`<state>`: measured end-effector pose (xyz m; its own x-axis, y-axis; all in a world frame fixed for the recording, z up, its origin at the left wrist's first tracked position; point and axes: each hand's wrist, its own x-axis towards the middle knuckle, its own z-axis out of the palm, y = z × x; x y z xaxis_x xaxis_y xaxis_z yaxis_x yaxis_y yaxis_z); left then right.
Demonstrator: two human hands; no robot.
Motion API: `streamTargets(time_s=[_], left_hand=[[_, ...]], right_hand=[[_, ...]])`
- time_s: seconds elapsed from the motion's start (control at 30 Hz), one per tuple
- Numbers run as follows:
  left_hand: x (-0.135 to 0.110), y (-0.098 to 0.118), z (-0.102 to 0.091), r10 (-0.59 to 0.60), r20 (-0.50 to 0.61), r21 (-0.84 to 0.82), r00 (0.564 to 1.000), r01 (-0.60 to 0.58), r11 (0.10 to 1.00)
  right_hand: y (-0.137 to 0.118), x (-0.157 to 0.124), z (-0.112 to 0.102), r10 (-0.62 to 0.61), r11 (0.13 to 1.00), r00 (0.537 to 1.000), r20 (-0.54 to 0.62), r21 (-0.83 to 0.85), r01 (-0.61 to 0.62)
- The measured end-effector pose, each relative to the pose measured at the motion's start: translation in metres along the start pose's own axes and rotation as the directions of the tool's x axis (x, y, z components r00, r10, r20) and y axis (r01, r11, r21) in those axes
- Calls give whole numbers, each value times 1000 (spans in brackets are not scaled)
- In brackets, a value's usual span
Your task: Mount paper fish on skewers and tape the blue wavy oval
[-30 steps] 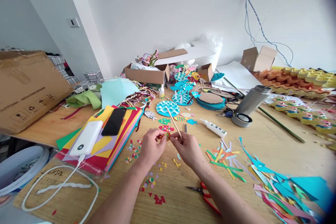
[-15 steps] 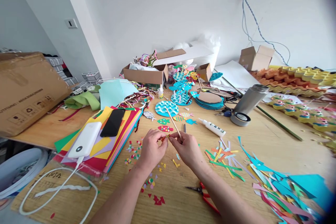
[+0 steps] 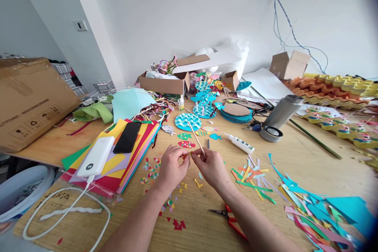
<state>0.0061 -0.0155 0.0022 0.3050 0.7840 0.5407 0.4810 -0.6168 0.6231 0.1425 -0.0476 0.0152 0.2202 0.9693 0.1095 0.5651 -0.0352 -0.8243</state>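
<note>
**Stick and paper scrap pinched over a littered worktop**

Above the worktop (image 3: 295,153), both forearms reach in and the hands meet, wrists low. The right hand (image 3: 211,167) closes thumb and forefinger on the near end of a wooden stick (image 3: 195,136) that slants away. It is probably light, stiff and easily snapped. The left hand (image 3: 170,168) pinches a small orange paper piece (image 3: 186,153), likely flimsy and best held by its edges.

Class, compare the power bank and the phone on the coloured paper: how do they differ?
The power bank is white, the phone black. The power bank has a cable plugged in, the phone none visible. Both lie flat, side by side, on the coloured paper.
</note>
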Motion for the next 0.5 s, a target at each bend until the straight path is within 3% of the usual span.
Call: streamTargets(time_s=[0.5], left_hand=[[1, 0, 0, 32, -14, -3, 999, -32, 999]], right_hand=[[-2, 0, -1, -2, 1000, 1000, -8, -2, 2]])
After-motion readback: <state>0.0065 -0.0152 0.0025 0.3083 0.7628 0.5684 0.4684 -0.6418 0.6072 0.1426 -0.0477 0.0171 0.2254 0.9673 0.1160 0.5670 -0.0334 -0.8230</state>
